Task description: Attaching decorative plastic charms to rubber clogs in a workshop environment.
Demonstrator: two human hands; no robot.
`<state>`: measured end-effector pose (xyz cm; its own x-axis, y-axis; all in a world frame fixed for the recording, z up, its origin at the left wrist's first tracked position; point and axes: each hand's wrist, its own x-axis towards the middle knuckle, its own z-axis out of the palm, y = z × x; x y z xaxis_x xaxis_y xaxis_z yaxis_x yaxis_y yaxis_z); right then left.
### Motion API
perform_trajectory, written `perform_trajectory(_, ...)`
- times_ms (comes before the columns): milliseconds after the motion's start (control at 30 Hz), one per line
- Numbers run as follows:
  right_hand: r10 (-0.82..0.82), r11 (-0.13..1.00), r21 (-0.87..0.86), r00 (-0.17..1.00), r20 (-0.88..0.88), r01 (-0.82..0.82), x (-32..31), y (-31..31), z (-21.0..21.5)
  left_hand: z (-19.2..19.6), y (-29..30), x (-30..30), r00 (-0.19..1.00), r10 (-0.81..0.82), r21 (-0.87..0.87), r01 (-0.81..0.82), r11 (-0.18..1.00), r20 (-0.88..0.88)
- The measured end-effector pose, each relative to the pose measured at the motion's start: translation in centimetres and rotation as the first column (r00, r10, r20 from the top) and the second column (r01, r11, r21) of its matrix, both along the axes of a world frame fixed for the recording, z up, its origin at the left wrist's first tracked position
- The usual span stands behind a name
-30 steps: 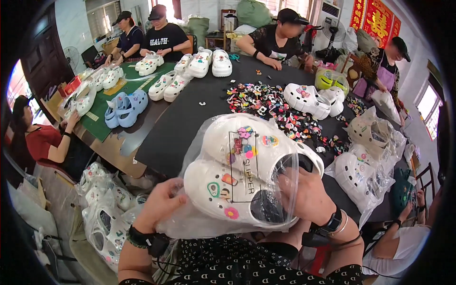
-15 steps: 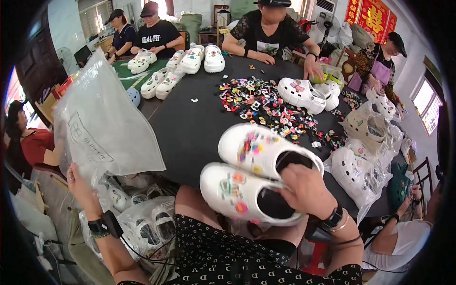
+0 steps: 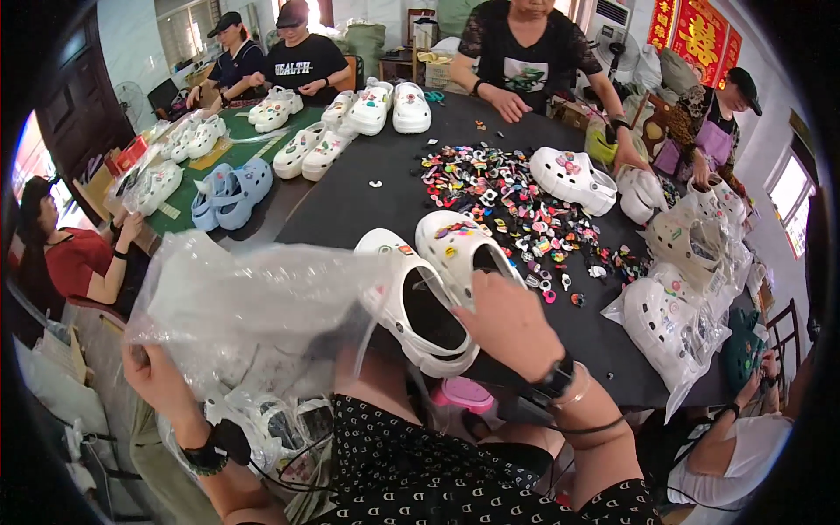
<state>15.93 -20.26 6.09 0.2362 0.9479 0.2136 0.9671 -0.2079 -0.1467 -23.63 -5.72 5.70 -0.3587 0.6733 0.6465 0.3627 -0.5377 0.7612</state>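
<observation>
My right hand grips a pair of white clogs by their heel openings, toes pointing away over the table's near edge. Colourful charms are on their uppers. With my left hand I hold a translucent plastic bag by its lower left part; it stretches across toward the clogs. The bag's right edge reaches the left clog's side. Whether any of the toe is inside I cannot tell.
A heap of shoe charms covers the black table's middle. More white clogs stand behind it, bagged clogs at right, blue clogs at left. Co-workers sit around; one person's hand is by the far clogs. Bagged shoes lie below my left arm.
The bag has swung down and to the right, toward the clogs. My right hand has turned the clogs so their toes point away from me instead of left.
</observation>
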Motion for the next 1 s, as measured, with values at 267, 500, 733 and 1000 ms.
perform_trajectory(267, 0.519, 0.787, -0.033, 0.689, -0.505, -0.616, -4.4, -5.2, 6.7, -0.4, -7.4, 1.9, 0.917, -0.388, -0.157, 0.371, 0.915, -0.093)
perform_trajectory(500, 0.199, 0.98, 0.064, 0.95, -0.241, -0.189, -3.4, -9.8, 7.9, -1.4, -9.7, 7.5, 0.756, -0.653, -0.343, 0.605, 0.719, -0.035)
perform_trajectory(733, 0.46, 0.885, 0.119, 0.808, -0.37, -0.449, -4.6, -9.2, 6.1, -2.8, -10.3, 10.7, 0.573, -0.602, -0.482, 0.812, 0.328, 0.556)
perform_trajectory(1000, 0.424, 0.863, 0.077, 0.631, -0.65, -0.5, -4.6, -6.9, 0.1, -3.1, -11.4, 16.9, 0.233, -0.334, -0.341, 0.886, -0.315, 0.913)
